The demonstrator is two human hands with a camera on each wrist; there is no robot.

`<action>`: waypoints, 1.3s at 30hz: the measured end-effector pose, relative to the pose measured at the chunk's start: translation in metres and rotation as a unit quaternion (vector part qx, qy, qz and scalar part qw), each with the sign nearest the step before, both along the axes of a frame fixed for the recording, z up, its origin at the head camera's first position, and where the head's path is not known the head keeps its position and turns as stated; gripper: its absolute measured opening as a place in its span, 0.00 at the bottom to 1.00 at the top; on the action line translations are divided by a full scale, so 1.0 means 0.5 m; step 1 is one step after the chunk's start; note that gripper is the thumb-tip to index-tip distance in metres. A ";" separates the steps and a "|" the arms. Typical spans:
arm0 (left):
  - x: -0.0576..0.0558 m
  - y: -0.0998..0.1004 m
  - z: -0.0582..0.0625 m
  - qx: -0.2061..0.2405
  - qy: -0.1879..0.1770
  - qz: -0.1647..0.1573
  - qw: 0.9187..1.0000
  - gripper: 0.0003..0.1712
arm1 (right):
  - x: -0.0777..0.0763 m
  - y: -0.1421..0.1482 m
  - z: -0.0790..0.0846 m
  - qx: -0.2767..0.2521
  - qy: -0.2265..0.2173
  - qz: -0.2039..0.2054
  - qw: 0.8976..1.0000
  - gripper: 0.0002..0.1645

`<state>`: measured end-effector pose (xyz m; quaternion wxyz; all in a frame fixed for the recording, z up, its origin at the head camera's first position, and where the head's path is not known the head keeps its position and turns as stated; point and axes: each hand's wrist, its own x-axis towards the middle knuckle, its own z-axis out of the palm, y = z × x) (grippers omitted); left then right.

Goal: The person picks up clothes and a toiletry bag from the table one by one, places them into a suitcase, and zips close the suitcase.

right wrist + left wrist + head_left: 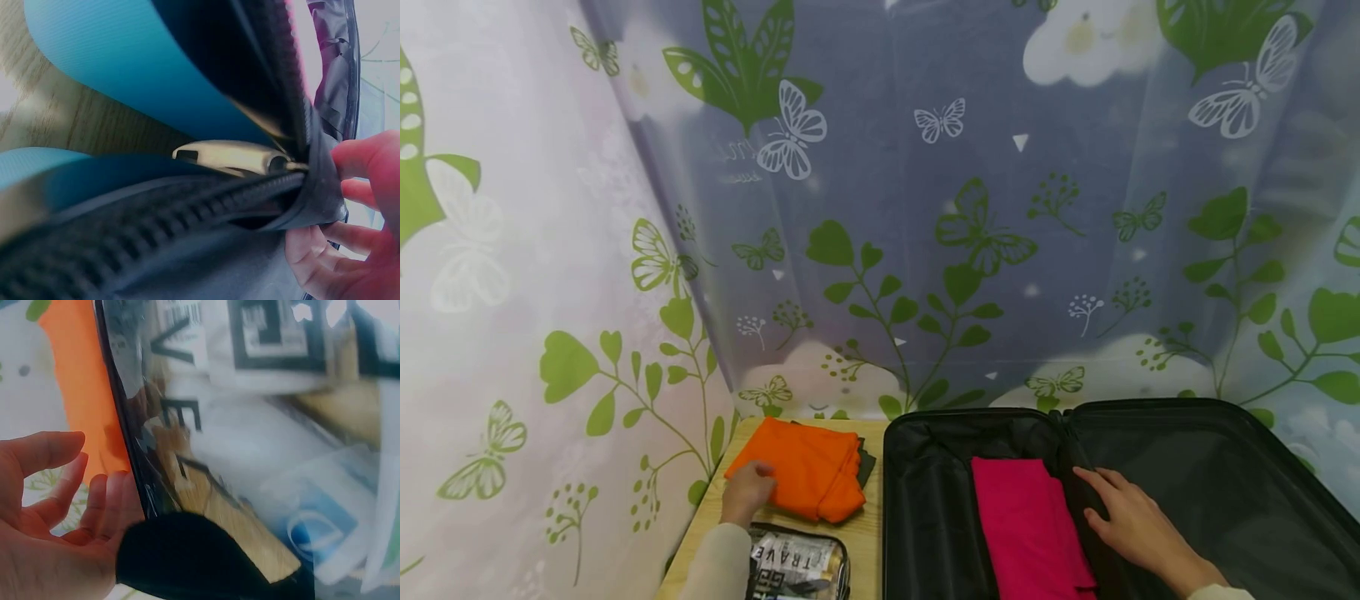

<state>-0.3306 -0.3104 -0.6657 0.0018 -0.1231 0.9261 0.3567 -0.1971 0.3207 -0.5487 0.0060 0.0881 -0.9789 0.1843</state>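
Observation:
My left hand (pixel 748 493) is at the near left corner of a folded orange cloth (pixel 808 475), its fingers loosely bent. In the left wrist view a gap shows between thumb and forefinger; whether the fingertips touch the cloth is unclear. Close by lies a clear pouch (pixel 801 562) with black trim and "TRAVE" lettering. A black-lined suitcase (pixel 925 500) lies spread apart, a folded pink cloth (pixel 1026 525) in its left half. Over the hinge side of the right half is my right hand (pixel 1131 521), fingers extended and apart, beside the suitcase's zipper edge (pixel 187 215).
Dark fabric (pixel 868 468) peeks out from behind the orange cloth. A wooden table (pixel 870 542) bears everything. Patterned curtains (pixel 880 250) close off the back and left. The right wrist view shows the suitcase's teal shell (pixel 125 62) and a metal zipper pull (pixel 228 155).

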 end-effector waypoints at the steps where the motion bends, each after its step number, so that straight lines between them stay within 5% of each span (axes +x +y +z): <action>1: -0.004 -0.007 -0.010 -0.011 0.000 0.007 1.000 0.21 | 0.000 0.000 0.000 0.000 -0.002 0.000 1.000 0.38; 11: -0.016 -0.066 -0.068 -0.050 0.017 0.025 0.998 0.18 | 0.000 0.000 0.001 0.005 -0.016 -0.003 1.000 0.39; 22: -0.033 -0.095 -0.100 -0.033 -0.045 0.025 0.998 0.34 | 0.001 -0.001 0.002 0.004 -0.011 -0.003 1.000 0.39; 26: -0.020 -0.078 -0.072 -0.036 -0.032 0.020 0.999 0.37 | 0.001 -0.002 0.004 0.004 -0.014 -0.005 1.000 0.39; 30: 0.059 0.008 0.075 -0.010 -0.015 0.023 1.000 0.33 | 0.001 -0.002 0.004 0.004 -0.014 -0.005 1.000 0.39; 32: 0.084 0.039 0.126 0.009 -0.003 0.026 1.000 0.31 | 0.001 -0.002 0.004 0.004 -0.014 -0.006 1.000 0.39; 34: 0.074 0.044 0.119 0.015 0.028 0.038 0.999 0.28 | 0.001 -0.002 0.003 0.004 -0.013 -0.006 1.000 0.39; 36: 0.034 0.025 0.061 0.016 0.072 0.050 0.996 0.25 | 0.001 -0.002 0.002 0.005 -0.012 -0.006 1.000 0.39; 39: 0.002 0.024 0.026 0.018 0.104 0.074 0.992 0.25 | 0.001 -0.003 0.003 0.007 -0.011 -0.006 1.000 0.39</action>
